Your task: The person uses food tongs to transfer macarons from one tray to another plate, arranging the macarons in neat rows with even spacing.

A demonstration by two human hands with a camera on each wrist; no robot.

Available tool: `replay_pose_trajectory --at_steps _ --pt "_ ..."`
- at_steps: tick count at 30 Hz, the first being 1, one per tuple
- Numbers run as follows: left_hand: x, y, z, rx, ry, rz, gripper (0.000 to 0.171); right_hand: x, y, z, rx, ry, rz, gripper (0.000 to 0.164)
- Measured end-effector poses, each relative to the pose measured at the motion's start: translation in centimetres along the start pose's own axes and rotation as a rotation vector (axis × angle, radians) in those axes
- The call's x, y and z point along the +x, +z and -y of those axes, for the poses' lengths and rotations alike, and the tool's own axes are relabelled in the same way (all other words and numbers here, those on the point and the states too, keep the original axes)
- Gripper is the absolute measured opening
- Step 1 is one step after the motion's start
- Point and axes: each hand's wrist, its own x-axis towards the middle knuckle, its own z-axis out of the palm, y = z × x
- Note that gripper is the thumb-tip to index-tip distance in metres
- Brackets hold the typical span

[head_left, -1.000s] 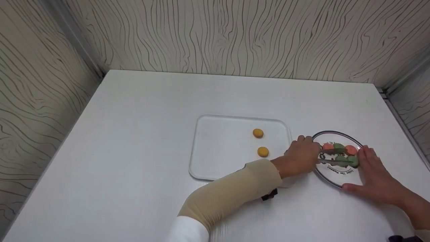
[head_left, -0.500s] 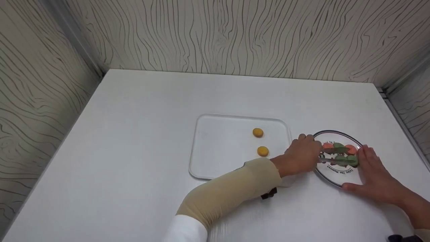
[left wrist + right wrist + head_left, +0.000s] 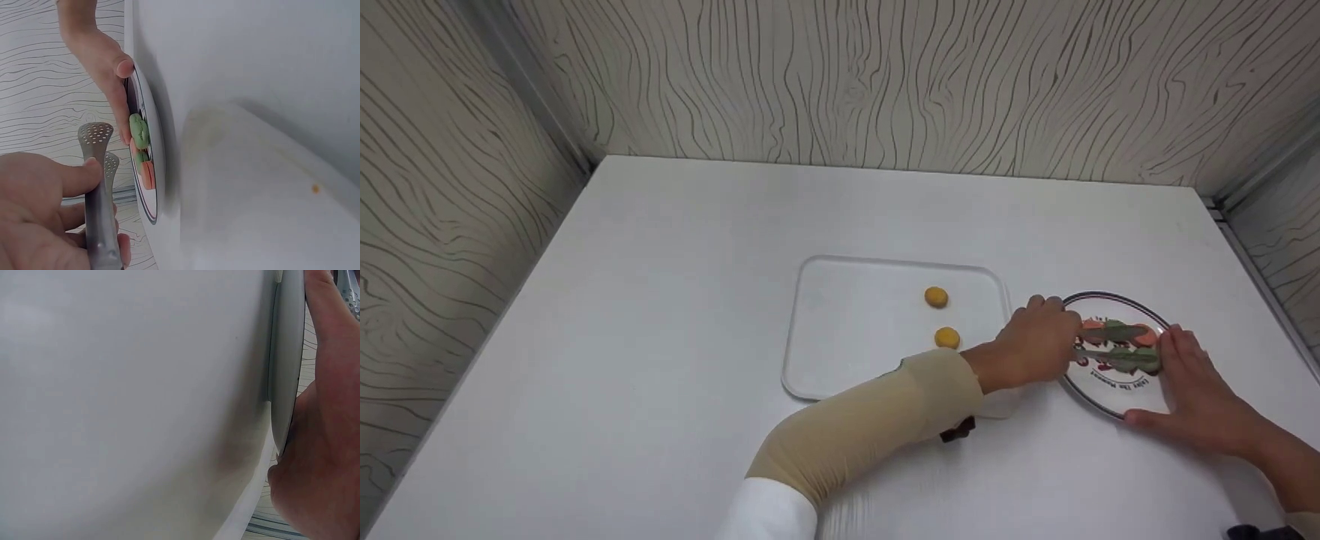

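My left hand [image 3: 1039, 341] grips a pair of metal tongs [image 3: 98, 197], thumb on one arm and fingers round the other. The perforated tips stand apart with nothing between them, and in the head view they overlap the macarons. Green macarons [image 3: 139, 130] and orange-pink macarons [image 3: 147, 175] lie in a cluster on a round white plate [image 3: 1099, 391] with dark rim lines and printed lettering. On the plate's right edge rests my right hand [image 3: 1200, 397], fingers straight along the far side and thumb spread toward the near rim. The right wrist view shows that hand [image 3: 332, 416] against the plate's edge.
Left of the plate lies a white rectangular tray [image 3: 840, 330] with two yellow macarons [image 3: 936, 297] on its right part. My left forearm crosses the tray's near corner. A wood-grain panel [image 3: 847, 82] stands behind the white table [image 3: 660, 300], with more panels at both sides.
The left hand and tongs have shifted slightly right and away from me over the plate. The right hand, plate, tray and yellow macarons keep their places.
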Motion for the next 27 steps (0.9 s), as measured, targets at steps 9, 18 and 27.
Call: replay_pose_trajectory --at_steps 9,18,27 --pt "-0.1 -1.2 0.3 -0.007 0.003 0.02 0.038 0.0 0.1 0.0 -0.001 0.012 0.005 0.13" --pt "-0.6 -2.2 0.3 -0.033 0.025 0.002 0.034 0.0 0.2 -0.4 -0.032 -0.041 -0.016 0.126" --pt "-1.2 -3.1 0.6 -0.054 0.038 0.0 0.037 0.1 0.2 -0.2 -0.044 -0.012 0.002 0.128"
